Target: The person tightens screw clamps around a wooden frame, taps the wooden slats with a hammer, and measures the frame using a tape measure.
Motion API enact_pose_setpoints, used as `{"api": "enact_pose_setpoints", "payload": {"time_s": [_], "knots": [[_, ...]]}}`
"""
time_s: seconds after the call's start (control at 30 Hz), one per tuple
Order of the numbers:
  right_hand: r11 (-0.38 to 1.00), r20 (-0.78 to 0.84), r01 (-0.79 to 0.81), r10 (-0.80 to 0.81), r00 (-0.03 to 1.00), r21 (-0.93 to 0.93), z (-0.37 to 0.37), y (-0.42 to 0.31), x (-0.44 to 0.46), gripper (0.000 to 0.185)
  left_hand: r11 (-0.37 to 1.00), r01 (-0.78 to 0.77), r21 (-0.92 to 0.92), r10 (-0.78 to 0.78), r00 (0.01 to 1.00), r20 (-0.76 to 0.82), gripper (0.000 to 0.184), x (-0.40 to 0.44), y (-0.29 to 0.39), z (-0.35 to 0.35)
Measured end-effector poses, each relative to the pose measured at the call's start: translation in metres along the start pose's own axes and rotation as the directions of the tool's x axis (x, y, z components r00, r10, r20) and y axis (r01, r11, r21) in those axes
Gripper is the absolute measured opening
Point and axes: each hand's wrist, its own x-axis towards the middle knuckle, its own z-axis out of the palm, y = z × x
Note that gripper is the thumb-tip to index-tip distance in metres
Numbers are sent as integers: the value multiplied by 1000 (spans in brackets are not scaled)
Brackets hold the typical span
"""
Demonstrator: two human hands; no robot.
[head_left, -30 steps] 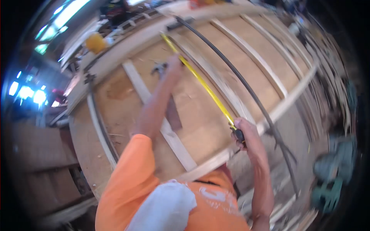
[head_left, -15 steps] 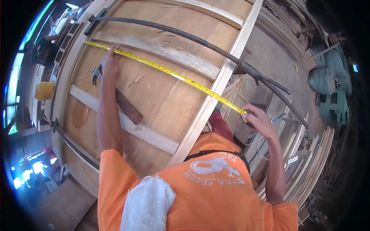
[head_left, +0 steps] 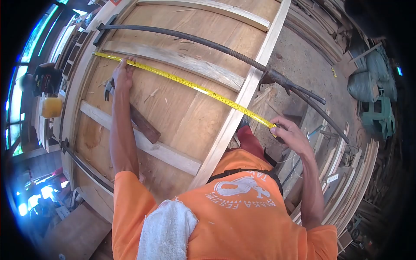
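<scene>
A yellow tape measure stretches across a wooden frame with a plywood panel, from the far rail to past the near rail. Near its far end, my left hand pinches the blade. My right hand is closed around the dark tape case beyond the near rail. A hammer lies on the panel, its metal head beside my left wrist and its brown handle across a crosspiece; my forearm hides its middle.
A long metal bar clamp spans the frame, its screw end jutting past the near rail. Another clamp lies at lower left. Wood strips are stacked at right, near a green plastic object. A yellow container stands at left.
Since a second ago the view has turned and steadied, and my right hand with the case is now outside the near rail. Over the last half second both hands have stayed nearly still.
</scene>
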Motion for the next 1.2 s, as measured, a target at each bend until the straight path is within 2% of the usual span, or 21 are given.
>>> {"api": "enact_pose_setpoints", "payload": {"time_s": [0.3, 0.37, 0.4, 0.43, 0.47, 0.5, 0.53, 0.57, 0.6, 0.63, 0.67, 0.7, 0.73, 0.8, 0.9, 0.97, 1.0, 1.07, 1.13, 1.17, 1.2], "knots": [[999, -8, -24, 23, 1000, -23, 0, -6, -3, 31, 1000, -14, 27, 14, 1000, -8, 32, -10, 5, 6], [998, -10, -67, 67, 998, -20, 0, -7, -3, 33, 1000, 1, 10, -1, 1000, -13, 31, 9, -13, -6], [998, -1, -58, 58, 998, -24, 0, -4, -5, 33, 778, -458, 429, 395, 889, 232, 29, 40, -41, -31], [999, -30, -5, 4, 1000, -37, 0, 2, -8, 33, 531, -522, 667, 413, 847, 334, 28, 11, -22, -26], [996, -33, 72, -74, 997, -62, 1, 3, -4, 33, 303, -561, 771, 431, 802, 414, 28, -16, -10, -20], [990, -46, 111, -115, 992, -93, 3, 5, -3, 34, 153, -565, 811, 445, 772, 454, 29, -40, 5, -5], [978, -39, 166, -172, 984, -128, 6, 4, 0, 34, 95, -539, 837, 436, 778, 452, 31, -55, 18, 7], [991, -27, 115, -117, 993, -74, 15, -12, -2, 35, -3, -527, 850, 480, 745, 464, 35, -68, 33, 17], [999, -21, 44, -44, 999, -24, 25, -37, -3, 37, 718, -369, 590, 367, 921, 129, 29, -56, 36, 28], [992, 61, 106, -102, 993, -65, 40, -63, 8, 37, 991, -90, -97, 90, 996, -8, 26, -38, 43, 40], [987, 34, 161, -161, 986, -5, 58, -85, 11, 42, 991, -133, -22, 132, 990, -45, 24, -25, 46, 52], [977, -6, 208, -208, 978, 55, 71, -102, 8, 47, 969, -212, -128, 211, 977, -19, 20, -18, 45, 57], [970, 32, 240, -240, 970, 29, 87, -124, 10, 47, 974, -174, -145, 174, 985, -16, 23, -41, 67, 71], [949, -72, 310, -314, 947, -55, 122, -176, 25, 55, 973, -188, -132, 187, 982, -17, 21, -63, 82, 90], [916, 0, 395, -396, 918, 69, 150, -215, 58, 61, 956, -167, -240, 177, 984, 20, 22, -123, 76, 113], [904, 15, 419, -422, 907, 83, 167, -230, 77, 63, 982, -148, -115, 176, 938, 298, 39, -169, 73, 106], [896, 52, 431, -438, 898, 102, 172, -236, 90, 65, 983, -145, -116, 173, 942, 288, 39, -196, 84, 99], [896, 103, 430, -440, 892, 110, 179, -235, 105, 66, 970, -12, 244, -32, 984, 177, 58, -259, 111, 73], [875, 72, 484, -484, 872, 21, 187, -234, 115, 74, 920, -144, 365, 114, 988, 105, 70, -288, 132, 26], [868, 84, 491, -485, 871, -71, 190, -233, 114, 81, 865, -131, 484, 137, 990, 21, 63, -290, 148, 3], [876, 89, 476, -469, 879, -76, 197, -226, 127, 81, 801, -93, 592, 160, 985, -62, 57, -291, 164, -21]]}}
